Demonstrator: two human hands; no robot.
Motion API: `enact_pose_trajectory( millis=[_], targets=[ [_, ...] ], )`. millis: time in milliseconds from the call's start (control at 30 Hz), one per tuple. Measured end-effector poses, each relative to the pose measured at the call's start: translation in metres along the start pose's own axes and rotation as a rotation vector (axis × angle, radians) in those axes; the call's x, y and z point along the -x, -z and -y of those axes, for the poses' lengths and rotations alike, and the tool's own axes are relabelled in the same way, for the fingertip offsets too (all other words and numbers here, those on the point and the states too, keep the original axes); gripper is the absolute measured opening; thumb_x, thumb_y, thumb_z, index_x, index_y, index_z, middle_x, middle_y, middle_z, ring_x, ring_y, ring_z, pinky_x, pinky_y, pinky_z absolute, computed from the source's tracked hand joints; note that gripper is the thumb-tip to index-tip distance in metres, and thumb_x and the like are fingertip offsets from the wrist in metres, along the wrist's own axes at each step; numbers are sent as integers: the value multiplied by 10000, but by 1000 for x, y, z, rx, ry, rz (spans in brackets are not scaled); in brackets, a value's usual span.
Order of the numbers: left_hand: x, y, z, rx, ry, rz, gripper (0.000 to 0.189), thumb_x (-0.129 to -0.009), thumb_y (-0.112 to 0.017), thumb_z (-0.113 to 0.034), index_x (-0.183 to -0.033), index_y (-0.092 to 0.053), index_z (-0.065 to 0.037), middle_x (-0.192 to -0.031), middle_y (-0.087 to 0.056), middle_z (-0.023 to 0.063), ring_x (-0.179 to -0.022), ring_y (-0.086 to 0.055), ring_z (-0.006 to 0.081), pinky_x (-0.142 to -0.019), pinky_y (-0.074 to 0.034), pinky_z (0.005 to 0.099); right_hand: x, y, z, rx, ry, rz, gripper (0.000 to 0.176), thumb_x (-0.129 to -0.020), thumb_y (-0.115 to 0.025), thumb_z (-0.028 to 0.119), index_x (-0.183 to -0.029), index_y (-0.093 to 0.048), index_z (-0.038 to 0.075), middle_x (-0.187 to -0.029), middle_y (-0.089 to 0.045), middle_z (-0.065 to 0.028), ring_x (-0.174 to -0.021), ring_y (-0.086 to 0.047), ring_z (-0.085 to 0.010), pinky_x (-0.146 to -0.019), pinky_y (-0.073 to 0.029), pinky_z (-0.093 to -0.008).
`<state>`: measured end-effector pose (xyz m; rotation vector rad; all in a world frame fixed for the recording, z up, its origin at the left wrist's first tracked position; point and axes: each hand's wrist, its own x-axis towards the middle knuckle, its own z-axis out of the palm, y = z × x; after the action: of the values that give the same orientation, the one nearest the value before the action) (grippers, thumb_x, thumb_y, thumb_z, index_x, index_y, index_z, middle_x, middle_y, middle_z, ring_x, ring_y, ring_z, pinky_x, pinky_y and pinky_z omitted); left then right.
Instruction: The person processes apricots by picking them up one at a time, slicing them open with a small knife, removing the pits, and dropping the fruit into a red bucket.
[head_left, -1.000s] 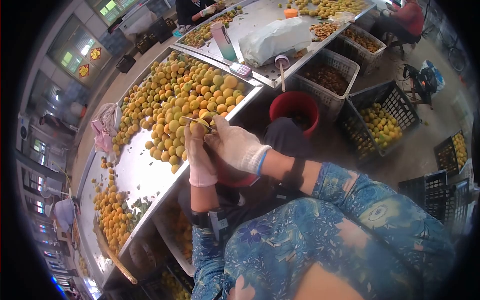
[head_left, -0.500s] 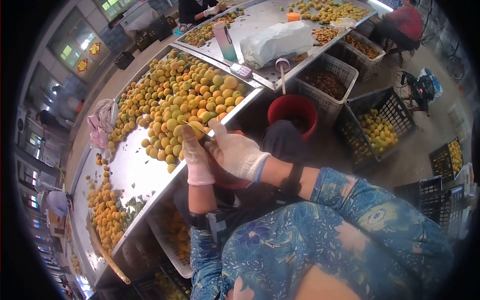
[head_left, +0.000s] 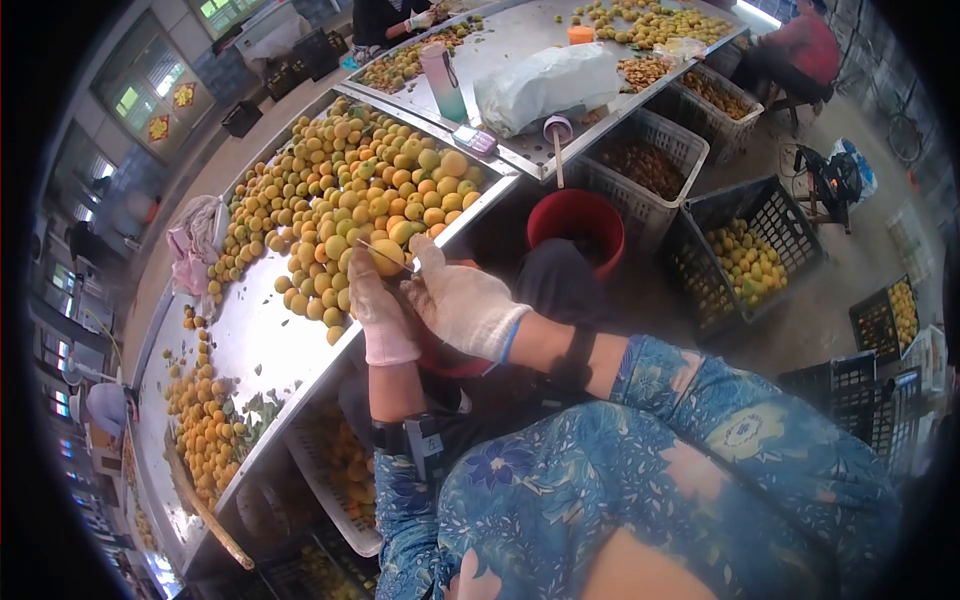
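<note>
My left hand (head_left: 376, 312), in a whitish glove with a pink cuff, is closed around a yellow apricot (head_left: 389, 258) at the table's near edge. In a glove with a blue-edged cuff, my right hand (head_left: 465, 305) closes on a thin knife-like tool (head_left: 385, 253) lying across the fruit. Its handle is hidden by the fingers. The two hands meet at the apricot, just in front of a big heap of apricots (head_left: 350, 190) on the metal table (head_left: 262, 345). A red bucket (head_left: 610, 255) stands beyond my right hand.
A pink-and-green bottle (head_left: 445, 85), a phone (head_left: 474, 140), a white sack (head_left: 545, 90) and a ladle (head_left: 557, 150) lie along the far table. Crates of fruit, including a black crate (head_left: 790, 235), stand right. A stick (head_left: 215, 520) juts over the near-left edge. Other people sit at the far tables.
The camera view has shifted slightly. Between my gloves, the apricot and the thin tool across it show more plainly. Both hands stay together.
</note>
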<state>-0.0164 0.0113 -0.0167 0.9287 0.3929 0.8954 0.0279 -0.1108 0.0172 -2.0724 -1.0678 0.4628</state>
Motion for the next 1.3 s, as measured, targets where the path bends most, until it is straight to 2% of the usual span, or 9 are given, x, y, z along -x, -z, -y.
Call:
enact_pose_trajectory(
  millis=[233,367,567,667,900,933,967,1067,1300],
  targets=[
    [3,10,4,-117,43,-91,582,-967,-423,-527,-1160,-563,4,-1050,-612,116,-932,-598,197,-774,-504,315,-2,-2,0,47,11,50,660,-965,-401,388,-1447,-180,-5,-886,-665,-247,-847,-651,-403,-735,-505,-494],
    [10,11,-11,-665,-195,147,467,-921,-589,-422,-1075,-594,18,-938,-643,80,-792,-601,173,-718,-490,294,-2,-2,-5,5,39,-26,613,-959,-404,367,-1420,-224,5,-890,-661,-258,-865,-649,-404,-744,-505,-494],
    [10,8,-23,-890,-280,236,328,-819,-749,-252,-927,-620,30,-781,-634,93,-685,-575,150,-651,-473,283,-4,3,-6,-73,-16,-34,472,-915,-491,298,-1332,-415,90,-933,-663,-229,-918,-632,-404,-803,-496,-468],
    [11,8,-18,-891,-349,309,317,-789,-770,-243,-861,-628,31,-752,-620,112,-671,-569,151,-633,-469,295,-6,10,-4,-88,134,-95,244,-876,-513,246,-938,-627,40,-903,-666,-189,-941,-630,-388,-804,-507,-452],
    [27,-1,-30,-998,-506,398,292,-754,-777,-204,-839,-647,44,-777,-633,168,-666,-604,260,-637,-474,335,-27,-19,-41,-221,122,16,297,-834,-575,282,-1001,-633,44,-930,-671,-208,-941,-648,-356,-824,-510,-411],
    [27,-1,-30,-989,-528,388,290,-762,-771,-207,-848,-648,41,-777,-634,166,-680,-609,270,-651,-477,339,-41,-30,-52,-93,322,-1,278,-854,-562,244,-1016,-626,27,-868,-675,-213,-873,-673,-345,-748,-531,-398],
    [28,-1,-30,-980,-549,380,288,-770,-765,-210,-857,-649,39,-777,-635,165,-694,-615,280,-664,-481,343,-45,-29,-53,-91,322,0,278,-854,-562,244,-1016,-626,27,-868,-675,-213,-873,-673,-345,-748,-531,-398],
    [29,-6,-35,-984,-630,384,284,-784,-752,-210,-899,-649,28,-798,-641,164,-739,-622,295,-698,-484,350,-50,-26,-54,-334,225,220,211,-890,-524,166,-1018,-598,15,-688,-621,-152,-577,-647,-275,-468,-494,-379],
    [32,7,-28,-1057,-687,461,312,-825,-662,-135,-1065,-578,46,-1027,-606,230,-947,-592,364,-826,-474,402,-67,-33,-84,-633,202,326,252,-788,-610,85,-1020,-526,33,-585,-487,-76,-419,-476,-196,-342,-322,-337]
  ],
)
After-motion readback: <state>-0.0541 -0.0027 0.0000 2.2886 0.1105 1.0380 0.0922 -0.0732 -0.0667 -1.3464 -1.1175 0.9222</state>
